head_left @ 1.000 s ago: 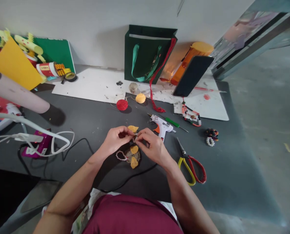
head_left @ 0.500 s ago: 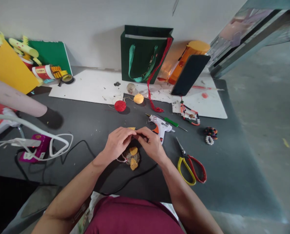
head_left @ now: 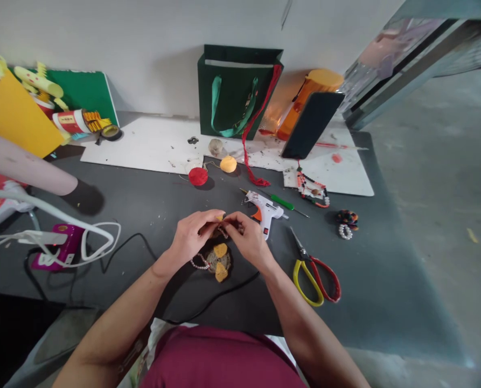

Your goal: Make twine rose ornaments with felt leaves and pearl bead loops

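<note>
My left hand [head_left: 194,233] and my right hand [head_left: 244,234] meet above the table, fingertips pinched together. Between them is a small beaded piece [head_left: 223,231], mostly covered by the fingers, with a yellow bit [head_left: 220,217] showing at its top. Just below the hands lies a round, brownish woven piece [head_left: 213,260] with two yellow-orange pieces [head_left: 221,272] on it. A loop of pale beads [head_left: 200,263] touches its left side. To the right of my right hand rests a white and orange glue gun [head_left: 267,213].
Scissors [head_left: 313,277] with yellow and red handles lie at right, near a green-handled tool [head_left: 283,202]. Red [head_left: 198,176] and yellow [head_left: 228,164] balls sit before a green paper bag [head_left: 232,89]. A phone [head_left: 313,125] leans on an orange bottle [head_left: 294,116]. Cables surround a purple power strip [head_left: 70,245].
The fingers have shifted slightly, and beads now show between them. More of the bead loop beside the woven piece is visible. The view has moved a little.
</note>
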Tool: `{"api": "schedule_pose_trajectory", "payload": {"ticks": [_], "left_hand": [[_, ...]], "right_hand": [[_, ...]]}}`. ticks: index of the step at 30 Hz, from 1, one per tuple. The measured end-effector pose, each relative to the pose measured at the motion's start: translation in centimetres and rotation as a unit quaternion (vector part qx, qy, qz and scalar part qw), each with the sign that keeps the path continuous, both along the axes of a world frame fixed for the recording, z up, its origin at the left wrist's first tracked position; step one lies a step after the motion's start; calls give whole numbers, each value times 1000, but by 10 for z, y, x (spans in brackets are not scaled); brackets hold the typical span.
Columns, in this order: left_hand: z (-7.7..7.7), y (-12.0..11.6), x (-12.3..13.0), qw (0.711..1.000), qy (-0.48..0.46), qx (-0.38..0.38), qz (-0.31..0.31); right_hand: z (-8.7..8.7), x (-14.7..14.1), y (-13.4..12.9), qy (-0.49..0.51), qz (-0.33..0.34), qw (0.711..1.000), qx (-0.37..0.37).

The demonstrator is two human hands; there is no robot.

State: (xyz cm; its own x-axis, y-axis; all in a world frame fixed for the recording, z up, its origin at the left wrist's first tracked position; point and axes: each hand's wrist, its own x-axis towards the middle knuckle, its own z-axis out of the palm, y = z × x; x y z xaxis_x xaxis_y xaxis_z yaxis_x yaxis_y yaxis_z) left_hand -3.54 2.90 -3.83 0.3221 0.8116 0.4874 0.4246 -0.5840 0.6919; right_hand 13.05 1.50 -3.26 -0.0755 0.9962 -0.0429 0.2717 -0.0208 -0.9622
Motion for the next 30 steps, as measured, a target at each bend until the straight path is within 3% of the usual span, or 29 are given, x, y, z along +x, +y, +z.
{"api": "schedule_pose_trajectory", "payload": {"ticks": [8,11,17,26,30], "left_hand": [[-2,2,0,1000,-11,25,2],[-1,1,0,999,-30,-15,4],[12,4,-4,983,-66,-169,29],[16,6,-3,970,-51,-208,118],[15,4,-5,968,-44,-215,125]], "right_hand": [[2,-1,0,-2,14,1000,-14],[4,0,0,-13,12,1000,-5],[5,4,-2,-63,38,997,29],[15,10,-8,-98,113,987,64],[13,10,-8,-92,113,989,36]]}}
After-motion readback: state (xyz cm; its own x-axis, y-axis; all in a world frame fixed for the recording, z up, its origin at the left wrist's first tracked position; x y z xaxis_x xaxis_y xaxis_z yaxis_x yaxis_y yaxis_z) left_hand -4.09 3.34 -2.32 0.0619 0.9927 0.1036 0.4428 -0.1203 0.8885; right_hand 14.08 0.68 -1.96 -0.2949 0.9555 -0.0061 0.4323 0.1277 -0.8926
